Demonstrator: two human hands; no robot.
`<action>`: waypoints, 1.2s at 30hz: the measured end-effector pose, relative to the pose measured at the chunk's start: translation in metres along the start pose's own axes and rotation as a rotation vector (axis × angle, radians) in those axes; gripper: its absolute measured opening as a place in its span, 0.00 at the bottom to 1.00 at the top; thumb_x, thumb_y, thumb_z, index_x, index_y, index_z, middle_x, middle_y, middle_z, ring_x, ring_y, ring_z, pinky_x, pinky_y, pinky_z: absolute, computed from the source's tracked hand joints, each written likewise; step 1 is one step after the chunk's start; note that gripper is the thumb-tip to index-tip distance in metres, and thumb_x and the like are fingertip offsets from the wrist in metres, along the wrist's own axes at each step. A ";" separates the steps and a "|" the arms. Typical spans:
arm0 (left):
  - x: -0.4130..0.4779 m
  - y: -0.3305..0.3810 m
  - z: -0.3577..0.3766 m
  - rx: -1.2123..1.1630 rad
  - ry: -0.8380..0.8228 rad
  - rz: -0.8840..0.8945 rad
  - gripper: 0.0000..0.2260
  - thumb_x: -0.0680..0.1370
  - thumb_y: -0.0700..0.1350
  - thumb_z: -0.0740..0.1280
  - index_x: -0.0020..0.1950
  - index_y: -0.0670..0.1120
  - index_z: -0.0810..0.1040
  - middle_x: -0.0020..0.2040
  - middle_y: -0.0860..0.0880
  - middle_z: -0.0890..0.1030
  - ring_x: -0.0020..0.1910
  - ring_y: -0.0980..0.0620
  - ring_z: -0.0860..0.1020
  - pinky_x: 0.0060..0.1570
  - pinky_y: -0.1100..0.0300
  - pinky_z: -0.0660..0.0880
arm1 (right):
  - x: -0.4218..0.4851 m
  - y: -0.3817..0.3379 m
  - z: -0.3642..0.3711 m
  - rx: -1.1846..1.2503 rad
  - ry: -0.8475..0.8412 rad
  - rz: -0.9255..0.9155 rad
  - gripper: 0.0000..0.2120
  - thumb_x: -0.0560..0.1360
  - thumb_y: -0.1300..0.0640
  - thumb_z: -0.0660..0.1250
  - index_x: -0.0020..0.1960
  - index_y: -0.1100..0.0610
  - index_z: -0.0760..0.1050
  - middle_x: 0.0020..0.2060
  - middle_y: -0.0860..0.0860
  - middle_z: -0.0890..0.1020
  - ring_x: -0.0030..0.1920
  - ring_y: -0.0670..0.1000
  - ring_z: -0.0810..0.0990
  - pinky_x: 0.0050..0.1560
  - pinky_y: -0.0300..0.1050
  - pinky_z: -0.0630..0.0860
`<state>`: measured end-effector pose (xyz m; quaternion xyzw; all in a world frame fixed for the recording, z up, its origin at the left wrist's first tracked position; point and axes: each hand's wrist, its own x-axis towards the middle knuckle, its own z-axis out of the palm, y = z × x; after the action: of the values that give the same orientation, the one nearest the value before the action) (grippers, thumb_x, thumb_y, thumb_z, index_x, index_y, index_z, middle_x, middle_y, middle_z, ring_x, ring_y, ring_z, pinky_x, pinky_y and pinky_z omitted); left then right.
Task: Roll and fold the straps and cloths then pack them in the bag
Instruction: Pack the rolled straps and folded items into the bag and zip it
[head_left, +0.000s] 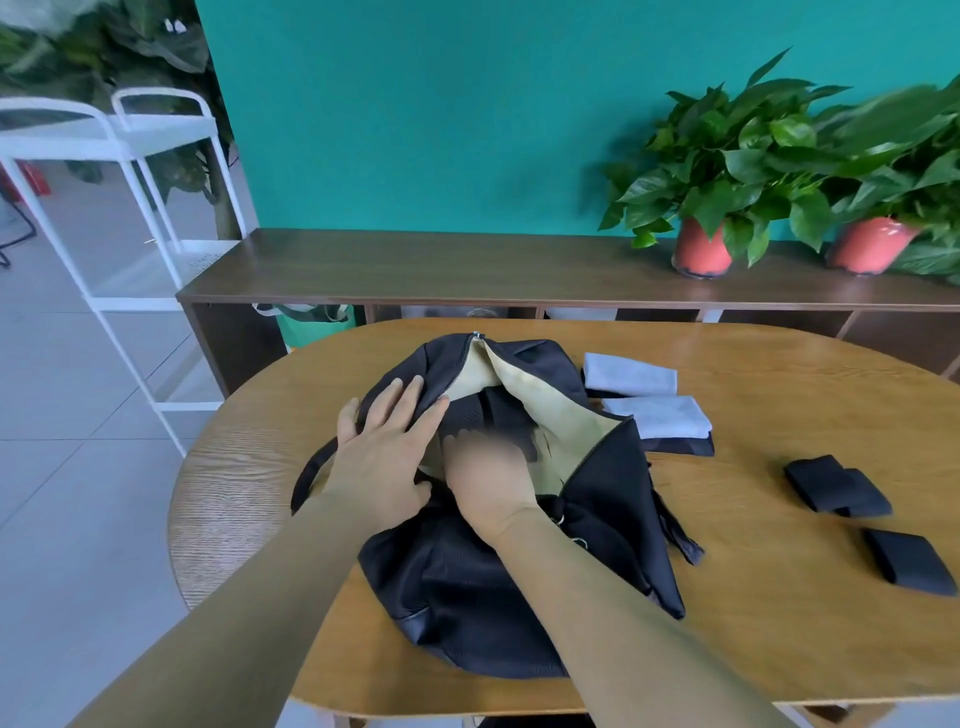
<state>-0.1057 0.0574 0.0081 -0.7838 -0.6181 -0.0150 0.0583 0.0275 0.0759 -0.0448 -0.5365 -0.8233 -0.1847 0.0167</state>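
You were at the packing step: your left hand (382, 447) lay flat, fingers straight, pressing open the bag (467, 597) on the table (779, 649). Your right hand (485, 475) reached inside, too blurred to tell its grip. Folded cloths (631, 374) sat beside the bag, straps (831, 486) farther right; the next move likely called for fetching one.

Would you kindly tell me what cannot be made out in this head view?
Head view: right hand is motion-blurred inside the bag; whether it holds anything cannot be told.
Bag contents: mostly hidden by that hand and the flaps.
Dark cloth: mostly covered by a grey cloth.
Right plant: blurred, cut off by the edge.
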 end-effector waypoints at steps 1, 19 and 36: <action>0.000 0.000 0.000 0.004 -0.006 -0.001 0.40 0.76 0.55 0.65 0.77 0.58 0.39 0.78 0.51 0.38 0.77 0.49 0.37 0.73 0.41 0.41 | 0.001 0.000 0.000 0.000 -0.026 -0.003 0.10 0.54 0.56 0.75 0.33 0.53 0.77 0.27 0.47 0.76 0.29 0.49 0.76 0.27 0.40 0.58; -0.017 0.045 -0.041 0.036 0.085 0.068 0.30 0.79 0.51 0.59 0.77 0.57 0.49 0.79 0.49 0.40 0.77 0.49 0.39 0.72 0.43 0.43 | -0.111 0.125 -0.040 0.134 0.519 0.263 0.14 0.67 0.65 0.57 0.43 0.58 0.79 0.40 0.51 0.83 0.41 0.52 0.82 0.33 0.41 0.69; -0.020 0.148 -0.047 0.096 -0.020 0.161 0.30 0.79 0.47 0.59 0.78 0.55 0.48 0.79 0.50 0.42 0.77 0.49 0.41 0.70 0.44 0.45 | -0.277 0.262 0.014 0.031 -0.244 0.754 0.19 0.77 0.64 0.56 0.67 0.58 0.64 0.65 0.54 0.72 0.66 0.52 0.69 0.61 0.44 0.68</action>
<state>0.0360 -0.0008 0.0425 -0.8273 -0.5537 0.0275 0.0907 0.3802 -0.0692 -0.0457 -0.8188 -0.5672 -0.0881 -0.0066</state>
